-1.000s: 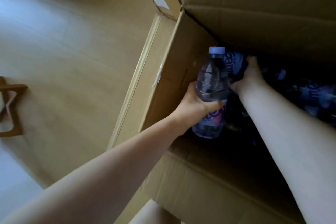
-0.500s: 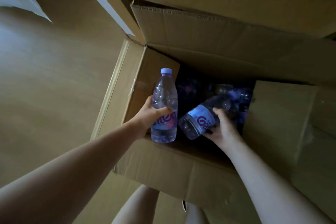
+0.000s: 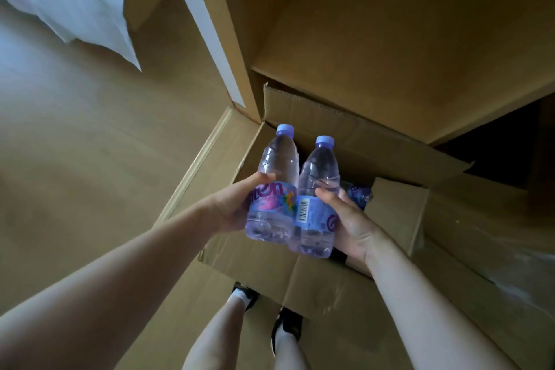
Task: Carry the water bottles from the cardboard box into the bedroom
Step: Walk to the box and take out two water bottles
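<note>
Holding one clear plastic water bottle with a lilac cap [image 3: 274,186] in the left hand [image 3: 231,207] and its twin [image 3: 317,198] in the right hand [image 3: 348,219], upright and touching above the open brown cardboard box [image 3: 300,276]; lifting looks done, and next comes turning and walking bedroomward.

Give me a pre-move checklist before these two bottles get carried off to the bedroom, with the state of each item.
1. Left hand has a grip on the left bottle: ok, thumb across the front, fingers behind.
2. Right hand has a grip on the right bottle: ok, thumb on the front, palm at its side.
3. Caps on both bottles: ok, both blue caps in place.
4. Bottles lifted out of the cardboard box: ok, held upright above its opening.
5. More bottles left in the box: ok, at least one label shows inside.
6. Path to the bedroom: cannot tell, not in view.
</note>
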Tool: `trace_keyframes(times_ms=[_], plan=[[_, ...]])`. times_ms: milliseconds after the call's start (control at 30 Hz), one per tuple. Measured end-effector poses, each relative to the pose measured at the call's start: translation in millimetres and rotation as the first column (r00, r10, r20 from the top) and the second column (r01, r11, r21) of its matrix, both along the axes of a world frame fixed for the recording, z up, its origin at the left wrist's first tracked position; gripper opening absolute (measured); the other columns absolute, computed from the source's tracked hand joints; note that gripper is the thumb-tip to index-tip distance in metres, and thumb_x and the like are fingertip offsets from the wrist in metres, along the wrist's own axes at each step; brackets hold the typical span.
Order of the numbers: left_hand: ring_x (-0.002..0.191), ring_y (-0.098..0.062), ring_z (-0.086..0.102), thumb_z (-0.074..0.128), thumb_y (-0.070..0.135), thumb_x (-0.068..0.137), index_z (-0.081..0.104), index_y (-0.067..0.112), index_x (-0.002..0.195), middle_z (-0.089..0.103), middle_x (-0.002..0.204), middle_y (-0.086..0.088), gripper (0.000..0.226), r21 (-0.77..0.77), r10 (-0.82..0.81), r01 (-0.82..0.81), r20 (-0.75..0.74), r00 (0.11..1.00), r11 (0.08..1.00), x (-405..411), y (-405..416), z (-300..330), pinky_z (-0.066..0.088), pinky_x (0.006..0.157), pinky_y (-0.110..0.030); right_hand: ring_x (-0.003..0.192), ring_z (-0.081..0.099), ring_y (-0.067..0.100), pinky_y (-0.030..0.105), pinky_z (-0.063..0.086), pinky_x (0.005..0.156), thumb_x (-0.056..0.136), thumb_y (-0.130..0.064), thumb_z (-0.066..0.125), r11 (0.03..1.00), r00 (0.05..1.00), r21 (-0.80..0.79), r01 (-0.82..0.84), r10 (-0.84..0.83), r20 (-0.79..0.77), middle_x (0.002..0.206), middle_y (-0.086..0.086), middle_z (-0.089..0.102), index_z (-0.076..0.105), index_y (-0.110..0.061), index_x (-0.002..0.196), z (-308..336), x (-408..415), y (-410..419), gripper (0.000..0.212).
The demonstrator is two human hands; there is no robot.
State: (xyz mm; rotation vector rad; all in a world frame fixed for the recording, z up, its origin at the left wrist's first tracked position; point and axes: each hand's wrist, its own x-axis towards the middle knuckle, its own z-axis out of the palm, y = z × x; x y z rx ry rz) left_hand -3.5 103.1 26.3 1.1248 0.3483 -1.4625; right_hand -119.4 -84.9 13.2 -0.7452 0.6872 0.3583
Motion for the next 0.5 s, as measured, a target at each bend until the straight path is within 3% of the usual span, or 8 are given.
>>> trace_keyframes(times_ms=[67,167,300,400,433,500], plan=[[0.096,-0.032,0.068,0.071,0.039,0.073,0.072,0.013,0.105,0.066,0.117,-0.021,0.041,-0.046,0.025,-0.025,0.004,1.000,0.999,-8.4,7.1,34.0,0.054,0.088,-0.042,0.093,0.071,0.024,0.040,0.059,0.078,0.080,-0.016,0.071,0.998,0.997,-0.054,-0.036,0.039,0.059,0.104,0.011,0.072,0.064,-0.020,0.105,34.2,1.7,9.5,0.026],[0.098,-0.033,0.068,0.063,0.035,0.085,0.061,0.011,0.117,0.064,0.118,-0.024,0.040,-0.146,0.084,-0.072,0.078,0.993,0.987,-18.6,24.0,84.8,0.057,0.083,-0.042,0.098,0.069,0.021,0.040,0.056,0.086,0.079,-0.014,0.077,0.928,0.996,-0.366,-0.070,0.087,0.031,0.113,0.011,0.068,0.055,-0.018,0.113,83.3,4.8,32.8,0.041],[0.104,-0.037,0.065,0.082,0.026,0.073,0.040,0.012,0.134,0.059,0.125,-0.023,0.075,0.123,0.165,-0.225,0.375,0.912,0.967,-23.6,51.4,144.5,0.053,0.090,-0.053,0.095,0.064,0.013,0.024,0.053,0.074,0.077,-0.022,0.082,0.757,0.998,-0.649,-0.067,0.059,-0.034,0.113,0.003,0.062,0.039,-0.016,0.120,139.0,19.2,81.7,0.061],[0.094,-0.021,0.069,0.080,0.023,0.075,0.042,0.018,0.130,0.065,0.114,-0.010,0.067,0.193,0.200,-0.339,0.511,0.836,0.921,-23.5,84.0,180.7,0.058,0.068,-0.034,0.103,0.063,0.019,0.037,0.054,0.090,0.074,-0.018,0.084,0.668,0.996,-0.744,-0.018,0.074,0.041,0.119,0.007,0.060,0.037,-0.017,0.120,166.5,34.0,124.3,0.065],[0.088,-0.013,0.069,0.081,0.021,0.075,0.044,0.018,0.128,0.066,0.108,-0.004,0.064,0.194,0.221,-0.381,0.551,0.805,0.904,-24.2,97.4,189.4,0.056,0.063,-0.025,0.102,0.063,0.017,0.031,0.053,0.090,0.074,-0.017,0.084,0.645,0.993,-0.764,-0.005,0.093,0.071,0.118,0.006,0.060,0.038,-0.019,0.118,174.7,39.8,139.0,0.064],[0.083,-0.006,0.067,0.085,0.018,0.070,0.049,0.017,0.121,0.068,0.099,0.005,0.062,0.186,0.255,-0.458,0.626,0.737,0.870,-24.9,130.7,207.8,0.051,0.061,-0.015,0.090,0.061,-0.004,0.006,0.046,0.075,0.071,-0.017,0.086,0.594,0.980,-0.804,0.008,0.154,0.124,0.108,-0.005,0.059,0.037,-0.023,0.114,193.1,54.7,172.5,0.066]])
